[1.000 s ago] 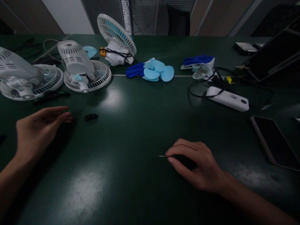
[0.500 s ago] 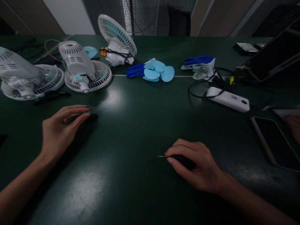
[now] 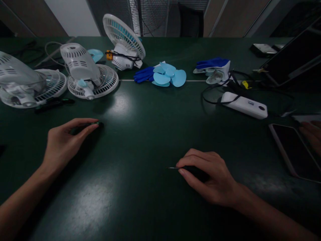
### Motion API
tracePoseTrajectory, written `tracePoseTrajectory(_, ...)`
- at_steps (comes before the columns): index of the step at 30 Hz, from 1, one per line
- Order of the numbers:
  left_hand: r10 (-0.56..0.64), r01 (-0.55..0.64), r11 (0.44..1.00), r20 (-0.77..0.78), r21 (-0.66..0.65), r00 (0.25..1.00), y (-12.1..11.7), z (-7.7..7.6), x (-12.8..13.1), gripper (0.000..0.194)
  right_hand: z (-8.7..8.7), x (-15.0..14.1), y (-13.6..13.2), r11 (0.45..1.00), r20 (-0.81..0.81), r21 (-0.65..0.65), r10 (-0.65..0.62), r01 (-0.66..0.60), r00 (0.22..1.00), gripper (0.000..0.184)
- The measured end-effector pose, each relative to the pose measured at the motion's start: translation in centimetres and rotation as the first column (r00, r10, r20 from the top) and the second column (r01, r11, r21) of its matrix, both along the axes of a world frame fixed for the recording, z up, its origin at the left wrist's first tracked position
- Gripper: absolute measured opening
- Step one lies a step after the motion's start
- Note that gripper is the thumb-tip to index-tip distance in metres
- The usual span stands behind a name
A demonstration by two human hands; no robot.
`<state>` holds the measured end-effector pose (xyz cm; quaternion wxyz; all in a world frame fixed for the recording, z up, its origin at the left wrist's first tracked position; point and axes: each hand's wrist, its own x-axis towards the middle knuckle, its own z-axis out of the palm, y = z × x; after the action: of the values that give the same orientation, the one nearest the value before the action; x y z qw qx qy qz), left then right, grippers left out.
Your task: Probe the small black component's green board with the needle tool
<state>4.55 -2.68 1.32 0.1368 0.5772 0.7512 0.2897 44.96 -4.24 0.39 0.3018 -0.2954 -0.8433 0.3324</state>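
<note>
A single camera, worn on the person's head, looked forward and down over the dark green table (image 3: 135,201). Hands showed close up: the left hand (image 3: 66,140) at nine o'clock, the right hand (image 3: 209,177) between four and five, with forearms entering from eight (image 3: 25,194) and four (image 3: 271,211). Farther off, an upright white desk fan (image 3: 125,38) appeared at eleven; the table's far edge ran across twelve, a chair (image 3: 192,21) beyond it at one.
</note>
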Motion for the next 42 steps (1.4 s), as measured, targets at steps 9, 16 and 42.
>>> tracePoseTrajectory(9, 0.141, -0.113, 0.983, 0.196, -0.147, 0.970, 0.0, 0.6, -0.2, 0.046, -0.2, 0.0, 0.0, 1.000, 0.018, 0.011, -0.013, 0.013, 1.000, 0.013)
tracePoseTrajectory(16, 0.305, -0.260, 0.944, 0.241, -0.202, 0.921, 0.0, 0.8, -0.7, 0.044, -0.2, 0.1, -0.1, 1.000, 0.025, 0.000, -0.004, 0.004, 1.000, 0.014)
tracePoseTrajectory(42, -0.189, 0.218, 0.976, -0.565, -0.017, 0.803, -1.9, -0.4, -0.9, 0.041, -0.1, -0.1, 0.0, 1.000, 0.022, 0.008, -0.003, 0.003, 1.000, 0.011)
